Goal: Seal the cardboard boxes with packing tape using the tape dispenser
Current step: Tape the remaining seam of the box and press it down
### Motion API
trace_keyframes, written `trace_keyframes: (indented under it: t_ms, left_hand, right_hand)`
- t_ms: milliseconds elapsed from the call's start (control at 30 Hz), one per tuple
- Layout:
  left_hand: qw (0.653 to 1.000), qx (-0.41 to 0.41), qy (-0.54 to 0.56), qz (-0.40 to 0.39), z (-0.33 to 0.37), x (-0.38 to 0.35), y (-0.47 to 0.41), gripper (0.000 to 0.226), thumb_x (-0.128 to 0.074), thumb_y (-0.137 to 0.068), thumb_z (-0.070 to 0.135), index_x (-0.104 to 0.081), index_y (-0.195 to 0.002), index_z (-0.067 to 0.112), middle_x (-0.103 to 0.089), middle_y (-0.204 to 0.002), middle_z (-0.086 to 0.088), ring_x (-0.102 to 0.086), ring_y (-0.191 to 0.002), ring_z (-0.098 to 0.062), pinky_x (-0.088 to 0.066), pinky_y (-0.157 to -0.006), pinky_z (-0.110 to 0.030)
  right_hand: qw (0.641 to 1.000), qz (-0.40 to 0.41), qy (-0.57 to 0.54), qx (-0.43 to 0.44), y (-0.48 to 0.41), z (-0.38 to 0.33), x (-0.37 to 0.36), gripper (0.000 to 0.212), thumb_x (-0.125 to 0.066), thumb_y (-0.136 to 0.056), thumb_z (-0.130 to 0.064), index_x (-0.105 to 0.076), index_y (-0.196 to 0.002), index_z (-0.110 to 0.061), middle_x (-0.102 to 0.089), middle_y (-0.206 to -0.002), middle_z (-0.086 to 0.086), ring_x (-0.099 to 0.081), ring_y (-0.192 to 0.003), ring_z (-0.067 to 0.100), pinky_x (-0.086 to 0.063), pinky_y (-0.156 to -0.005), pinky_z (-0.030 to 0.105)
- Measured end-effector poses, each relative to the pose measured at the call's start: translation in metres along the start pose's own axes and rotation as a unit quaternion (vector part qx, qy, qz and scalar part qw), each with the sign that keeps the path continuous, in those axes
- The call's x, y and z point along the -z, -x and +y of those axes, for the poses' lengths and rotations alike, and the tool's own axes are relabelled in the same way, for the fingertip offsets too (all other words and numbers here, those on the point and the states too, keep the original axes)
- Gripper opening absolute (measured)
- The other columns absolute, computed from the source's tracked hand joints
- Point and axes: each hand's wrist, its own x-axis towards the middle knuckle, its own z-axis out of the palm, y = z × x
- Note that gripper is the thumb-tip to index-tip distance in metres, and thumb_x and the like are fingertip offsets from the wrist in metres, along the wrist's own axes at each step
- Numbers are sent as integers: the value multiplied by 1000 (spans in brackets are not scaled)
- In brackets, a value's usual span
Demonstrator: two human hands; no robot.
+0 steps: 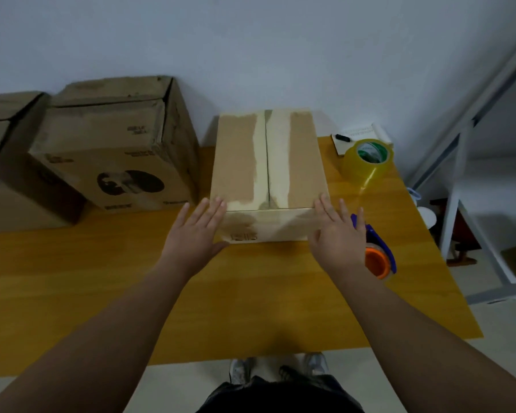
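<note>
Cardboard, tan and worn, fills the middle of the yellow wooden worktop (251, 308): a small rectangular carton (268, 162) with its flaps shut and its centre seam running away from the camera. A person's left hand (195, 234) and right hand (337, 234) lie flat against its near corners, fingers straight and spread, gripping nothing. The blue tape dispenser with an orange roll (382, 251) lies on the worktop just behind the right hand, near the right edge.

Pale bands flank the seam. Whether they are tape or stripped paper cannot be told; if stripped, new tape may bond poorly to the fuzzy surface and lift. The dark line between the flaps suggests a gap, so tape laid without pressing the flaps together could bridge it and wrinkle.

The right hand, drawn back carelessly, could knock the dispenser toward the edge. A loose roll of clear yellowish tape (368, 160) stands further back, beside a white notepad (355, 135) bearing a black marker (341, 138). Its free strand trails toward the dispenser and could snag a wrist or stick to the carton.

A slide leftward would bring the carton against the large printed brown box (111, 162).
</note>
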Motion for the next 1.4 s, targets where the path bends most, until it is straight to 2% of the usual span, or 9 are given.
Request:
trace_keyframes:
  t_ms: [200,333,500,733,1033,1133,1200,1267,1400]
  left_hand:
    - [982,4,184,40,-28,7,-11,59,-14,-100,49,-20,-150,18,-14,-157,3,-5,-146,-12,3,-115,-28]
    - [966,-78,242,50,-31,19,-56,49,-23,-103,35,-28,-148,16,-19,-157,-1,-9,-146,-14,-1,-115,-27]
    - [954,-172,245,4,-35,6,-89,46,-25,-104,31,-23,-149,20,-18,-157,2,-8,-146,-13,0,-115,-28]
    - [969,-219,104,55,-40,-17,-82,78,-8,-87,64,-18,-151,19,-18,-157,2,-10,-145,-13,3,-115,-29]
    - [977,-211,6,39,-33,-10,-79,87,-32,-88,62,5,-151,14,4,-160,-3,6,-146,-17,8,-116,-33]
    - [979,-201,-13,9,-29,-2,-76,97,-40,-86,65,10,-150,12,11,-159,-5,10,-146,-19,7,-118,-35]
    - [981,-192,22,-8,-23,5,-74,99,-29,-82,73,7,-151,11,9,-159,-6,9,-146,-19,5,-119,-35]
    - [980,-184,69,-11,-15,11,-76,90,-18,-85,70,0,-152,13,4,-159,-6,6,-146,-18,4,-119,-34]
    - [973,-197,115,14,11,19,-87,66,-12,-97,54,-4,-152,19,5,-160,-2,7,-146,-15,4,-119,-34]
  right_hand:
    - [965,163,-205,19,-6,-25,3,50,-28,-97,-32,-55,-132,-9,-55,-135,9,-45,-128,28,-30,-111,46]
    - [981,66,-103,151,-37,-87,13,58,-12,-99,-40,-38,-145,-15,-31,-154,5,-20,-145,23,0,-118,41]
    - [994,-21,-13,108,-70,-111,1,52,-19,-104,-32,-14,-153,-18,-5,-161,-1,0,-148,18,16,-114,42]
    - [984,-18,58,169,-62,-99,-16,77,6,-94,-53,-24,-149,-8,-24,-156,9,-20,-145,24,7,-116,40]
    - [959,-14,198,203,-58,-93,-21,76,-24,-93,-56,-39,-141,0,-42,-144,21,-41,-134,33,-24,-112,53]
    - [961,-17,198,193,-55,-94,-18,86,-37,-90,-63,-17,-151,-6,-18,-157,17,-23,-144,30,-13,-116,51]
    - [968,-38,172,179,-50,-92,-11,84,-9,-89,-67,-2,-152,-13,3,-160,11,-4,-148,27,0,-116,50]
    - [981,-36,101,159,-46,-80,0,81,8,-86,-63,-9,-153,-21,1,-161,6,0,-148,25,7,-116,47]
    - [997,-18,-40,68,-49,-30,18,63,-6,-93,-63,-40,-141,-41,-14,-160,2,-3,-147,23,12,-115,43]
